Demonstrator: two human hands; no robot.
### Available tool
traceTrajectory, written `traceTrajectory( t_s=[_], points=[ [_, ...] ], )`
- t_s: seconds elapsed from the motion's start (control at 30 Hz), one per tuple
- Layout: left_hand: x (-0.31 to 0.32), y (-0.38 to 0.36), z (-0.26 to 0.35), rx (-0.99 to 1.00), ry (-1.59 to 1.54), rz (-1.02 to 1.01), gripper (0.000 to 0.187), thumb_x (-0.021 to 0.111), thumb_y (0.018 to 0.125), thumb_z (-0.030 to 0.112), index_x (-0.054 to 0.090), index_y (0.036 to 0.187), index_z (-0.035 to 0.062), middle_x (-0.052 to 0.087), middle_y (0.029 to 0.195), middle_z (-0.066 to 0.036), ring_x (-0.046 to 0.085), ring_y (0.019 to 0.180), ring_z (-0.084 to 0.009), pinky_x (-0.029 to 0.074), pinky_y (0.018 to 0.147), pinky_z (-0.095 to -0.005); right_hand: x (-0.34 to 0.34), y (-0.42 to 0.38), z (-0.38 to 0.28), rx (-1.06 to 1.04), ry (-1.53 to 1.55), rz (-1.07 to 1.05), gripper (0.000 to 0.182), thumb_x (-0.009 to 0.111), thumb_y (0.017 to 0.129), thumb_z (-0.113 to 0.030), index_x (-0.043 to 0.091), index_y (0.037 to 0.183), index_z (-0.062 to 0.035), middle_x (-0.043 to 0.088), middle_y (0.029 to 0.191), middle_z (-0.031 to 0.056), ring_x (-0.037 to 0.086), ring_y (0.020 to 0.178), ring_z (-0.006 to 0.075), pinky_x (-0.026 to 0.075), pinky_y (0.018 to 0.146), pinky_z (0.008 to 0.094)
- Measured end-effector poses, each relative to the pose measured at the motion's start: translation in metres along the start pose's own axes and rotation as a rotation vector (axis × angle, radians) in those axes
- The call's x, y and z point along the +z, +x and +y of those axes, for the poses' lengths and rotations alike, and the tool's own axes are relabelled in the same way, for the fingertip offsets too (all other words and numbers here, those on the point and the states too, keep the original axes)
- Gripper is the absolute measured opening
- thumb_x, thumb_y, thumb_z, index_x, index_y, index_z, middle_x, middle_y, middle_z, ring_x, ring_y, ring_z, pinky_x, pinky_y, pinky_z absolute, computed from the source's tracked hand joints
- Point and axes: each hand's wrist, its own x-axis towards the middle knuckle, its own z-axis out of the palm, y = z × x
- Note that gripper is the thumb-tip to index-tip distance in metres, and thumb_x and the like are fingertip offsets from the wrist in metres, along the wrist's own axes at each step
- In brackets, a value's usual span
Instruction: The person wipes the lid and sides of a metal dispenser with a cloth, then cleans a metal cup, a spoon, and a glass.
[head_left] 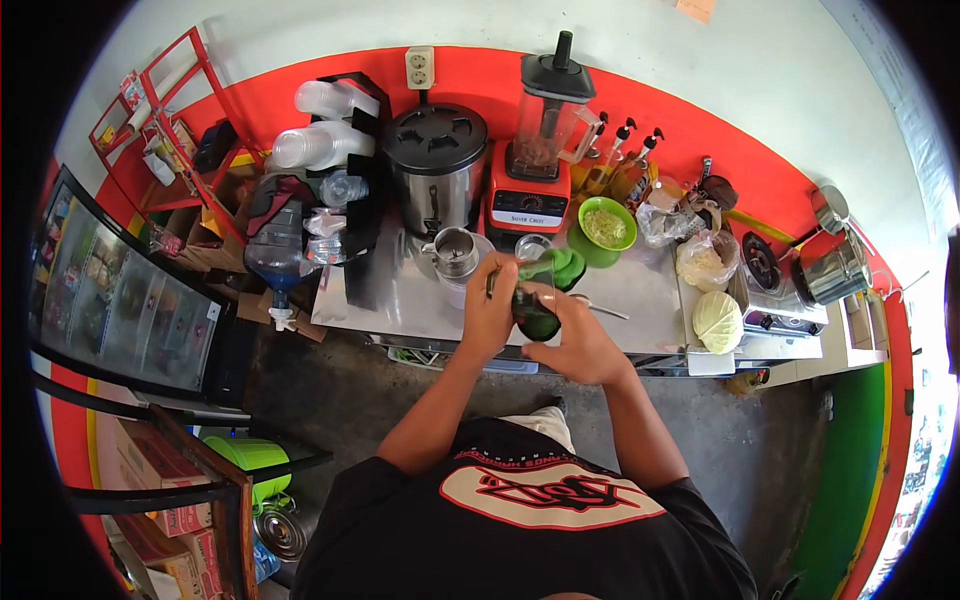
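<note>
Both my hands meet in front of me, just above the near edge of the steel counter (390, 300). My right hand (582, 342) is closed round a dark green, glossy, rounded thing (538, 318), whose kind I cannot make out. My left hand (487, 312) is closed beside it, its fingers partly hiding what they hold. Just beyond them shows a bright green thing (566, 268), partly covered by the hands. A metal cup (455, 251) stands left of them, and a spoon (602, 307) lies to the right.
Along the back stand a steel urn (437, 165), a red blender (528, 205), pump bottles (628, 178) and a green bowl (604, 226) with pale shreds. A cabbage (717, 322) and a gas stove (785, 322) are at right. A glass-front fridge (125, 290) stands left.
</note>
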Motion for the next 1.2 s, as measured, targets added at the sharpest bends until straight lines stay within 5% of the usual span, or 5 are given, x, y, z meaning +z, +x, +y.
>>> traceTrajectory(
  t_s=[0.2,0.5,0.77,1.07,1.2],
  points=[
    [-0.005,-0.011,0.013,0.418,0.535,-0.189,0.045,0.085,0.087,0.020,0.065,0.120,-0.0022,0.072,0.109,-0.015,0.070,0.100,-0.0235,0.055,0.088,-0.0359,-0.013,-0.003,0.027,0.376,0.767,-0.029,0.051,0.081,0.082,-0.006,0.063,0.130,0.0010,0.070,0.109,0.0030,0.065,0.097,0.0093,0.052,0.086,0.0259],
    [-0.012,-0.006,0.021,0.631,0.617,-0.350,0.048,0.086,0.086,0.014,0.064,0.126,0.0010,0.071,0.119,-0.017,0.071,0.108,-0.0306,0.056,0.092,-0.0403,-0.013,0.002,0.013,0.328,0.513,0.070,0.044,0.089,0.082,-0.021,0.069,0.113,0.0035,0.073,0.097,0.0060,0.063,0.086,0.0109,0.052,0.081,0.0289],
    [-0.023,-0.010,0.021,-0.144,0.104,-0.526,0.075,0.081,0.091,0.005,0.037,0.152,0.0030,0.049,0.144,-0.012,0.058,0.127,-0.0205,0.054,0.102,-0.0367,-0.008,0.012,0.002,0.236,-0.030,0.314,0.048,0.086,0.088,-0.037,0.068,0.100,0.0062,0.065,0.076,0.0117,0.057,0.071,0.0094,0.049,0.065,0.0318],
    [-0.019,-0.003,0.021,-0.183,-0.186,-0.547,0.078,0.076,0.092,-0.002,0.031,0.153,0.0162,0.050,0.147,-0.016,0.064,0.122,-0.0251,0.055,0.102,-0.0411,0.006,0.037,0.035,0.061,0.897,1.037,0.043,0.044,0.115,-0.042,0.059,0.129,-0.0039,0.066,0.118,0.0053,0.064,0.107,0.0154,0.052,0.095,0.0336],
    [-0.013,0.005,0.024,-0.086,-0.328,-0.167,0.049,0.073,0.094,-0.002,0.038,0.124,0.0141,0.059,0.137,-0.015,0.064,0.120,-0.0235,0.055,0.103,-0.0403,0.006,0.019,0.035,-0.012,0.758,0.675,0.036,0.039,0.117,-0.032,0.060,0.127,-0.0052,0.065,0.126,0.0078,0.065,0.113,0.0190,0.050,0.102,0.0365]
  ],
)
